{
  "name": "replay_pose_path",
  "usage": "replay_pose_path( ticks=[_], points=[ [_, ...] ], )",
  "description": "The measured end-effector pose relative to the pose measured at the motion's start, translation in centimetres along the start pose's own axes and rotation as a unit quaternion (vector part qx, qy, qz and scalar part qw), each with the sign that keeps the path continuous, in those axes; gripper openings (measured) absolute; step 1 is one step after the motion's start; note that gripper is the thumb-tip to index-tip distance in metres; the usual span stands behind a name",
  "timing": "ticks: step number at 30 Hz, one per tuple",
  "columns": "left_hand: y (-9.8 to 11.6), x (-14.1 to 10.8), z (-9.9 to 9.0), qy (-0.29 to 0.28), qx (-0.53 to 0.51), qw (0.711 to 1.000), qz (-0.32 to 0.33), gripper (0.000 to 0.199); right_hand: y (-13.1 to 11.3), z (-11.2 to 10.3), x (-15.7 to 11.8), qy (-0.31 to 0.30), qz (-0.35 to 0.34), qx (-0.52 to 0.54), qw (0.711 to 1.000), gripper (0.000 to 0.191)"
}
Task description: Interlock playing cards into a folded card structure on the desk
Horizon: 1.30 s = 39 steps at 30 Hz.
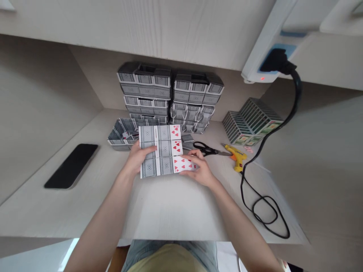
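Gripping: both hands, left (pixel 136 158) and right (pixel 199 169), pinch card panel (pixel 160 152) above bench (pixel 170 204) | Open: bare bench toward front edge | Left: phone (pixel 71 166) | Right: scissors (pixel 208 149), glue gun (pixel 237 156), looped cord (pixel 259 204) | Behind: open card box (pixel 116 142), stacked card boxes (pixel 147 88) block rear

phone (pixel 71 166): flat, screen dark | power strip (pixel 253 67): red light (pixel 262 78) lit

The lone camera over there is head-worn, up above the near side of the desk (pixel 170 207); it faces forward and down, fairly close, taking in the desk from front edge to back panel (pixel 235 100).
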<state>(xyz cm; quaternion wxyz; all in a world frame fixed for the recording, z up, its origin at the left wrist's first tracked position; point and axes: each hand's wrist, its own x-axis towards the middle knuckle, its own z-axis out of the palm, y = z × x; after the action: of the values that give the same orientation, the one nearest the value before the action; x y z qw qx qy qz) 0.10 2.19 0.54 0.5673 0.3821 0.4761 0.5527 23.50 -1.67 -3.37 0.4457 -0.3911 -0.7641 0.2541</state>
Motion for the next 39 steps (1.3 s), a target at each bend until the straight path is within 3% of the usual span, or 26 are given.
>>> replay_pose_path(
  ticks=[11,15,18,20,23,27,30,35,39],
  points=[
    [-0.1,-0.1,0.3,0.0,0.001,1.0,-0.002,0.049,-0.4,-0.3,0.0,0.0,-0.012,-0.003,1.0,0.054],
    [0.1,-0.3,0.3,0.004,0.002,1.0,0.0,0.049,-0.7,-0.2,0.1,0.018,0.045,0.041,0.998,0.071],
    [0.2,-0.3,0.1,0.009,0.006,1.0,0.006,0.047,-0.8,-0.1,0.4,0.038,0.12,0.173,0.977,0.085],
    [0.2,-0.2,-0.1,0.017,0.004,1.0,0.013,0.046,-0.8,-0.1,0.6,0.041,0.172,0.257,0.95,0.071],
    [0.0,0.1,-0.2,0.03,0.004,0.999,0.024,0.045,-0.6,-0.1,0.7,0.041,0.263,0.299,0.916,0.036],
    [-0.4,0.2,0.2,0.057,0.023,0.997,0.054,0.044,0.0,0.2,0.7,0.083,0.337,0.312,0.884,0.027],
    [-0.7,0.1,0.7,0.069,0.022,0.995,0.072,0.044,0.4,0.3,0.8,0.105,0.353,0.333,0.868,0.027],
    [-1.0,-0.1,1.2,0.075,0.029,0.992,0.1,0.043,0.3,-0.1,0.9,0.102,0.341,0.333,0.873,0.025],
    [-0.6,-0.6,1.3,0.037,-0.005,0.998,0.059,0.04,0.3,-0.3,0.9,0.139,0.321,0.338,0.874,0.021]
  ],
)
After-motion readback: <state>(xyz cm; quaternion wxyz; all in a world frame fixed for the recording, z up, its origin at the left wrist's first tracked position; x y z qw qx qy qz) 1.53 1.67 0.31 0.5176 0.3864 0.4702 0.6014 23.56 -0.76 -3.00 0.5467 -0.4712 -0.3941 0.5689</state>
